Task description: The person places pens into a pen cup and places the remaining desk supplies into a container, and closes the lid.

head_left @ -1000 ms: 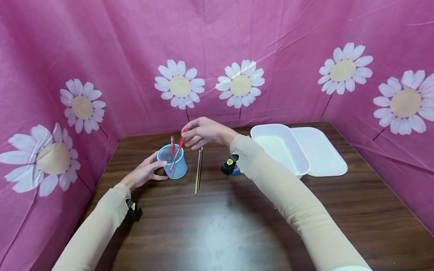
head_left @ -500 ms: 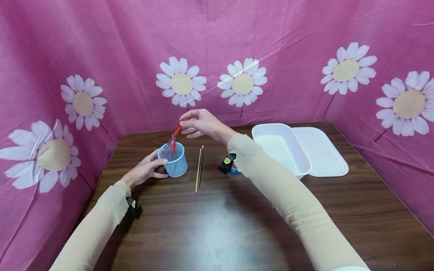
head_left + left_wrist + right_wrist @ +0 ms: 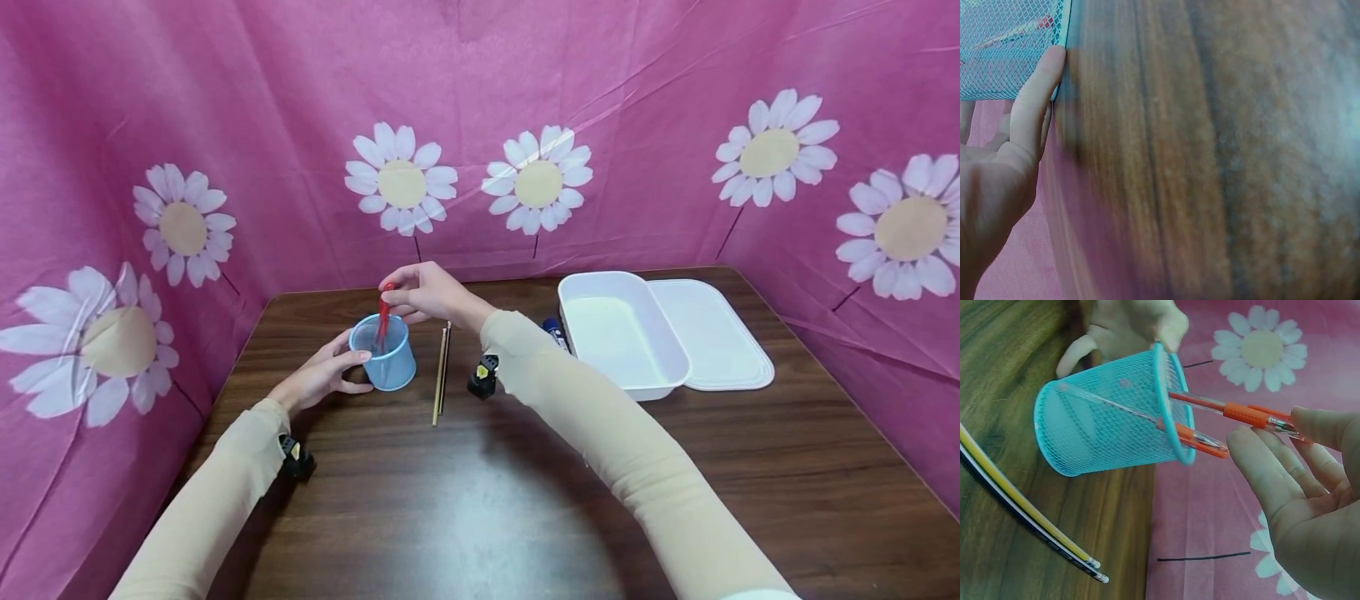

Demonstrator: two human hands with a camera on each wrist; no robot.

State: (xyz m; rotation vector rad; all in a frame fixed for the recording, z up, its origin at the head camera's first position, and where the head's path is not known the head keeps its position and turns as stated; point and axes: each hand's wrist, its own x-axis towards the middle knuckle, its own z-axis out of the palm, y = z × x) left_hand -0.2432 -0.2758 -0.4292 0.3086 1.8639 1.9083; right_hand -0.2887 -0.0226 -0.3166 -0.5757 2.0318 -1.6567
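A light-blue mesh pen cup (image 3: pixel 395 372) stands upright on the table's left side. My left hand (image 3: pixel 321 379) holds it from the left, thumb along the near side and the other fingers partly hidden behind. Above the cup's mouth, my right hand (image 3: pixel 426 290) pinches a red pen (image 3: pixel 1246 415) near its top between thumb and fingers. That pen's clear lower end reaches past the rim into the cup. Another red pen (image 3: pixel 1195 440) leans inside, its grip end sticking out and its tip showing through the mesh in the right wrist view.
Right of the cup lie a yellow pencil (image 3: pixel 437 392) and a dark pencil (image 3: pixel 445 367) side by side. A dark-blue capped tube (image 3: pixel 554 330) lies against a white plastic box (image 3: pixel 622 337). The box's white lid (image 3: pixel 716 333) is beside it. A pink flowered curtain (image 3: pixel 465 75) surrounds the table.
My right hand first lifted slightly with the red pen, then came down and left, lowering it into the cup. Its arm uncovered the dark-blue tube. The left hand stays on the cup.
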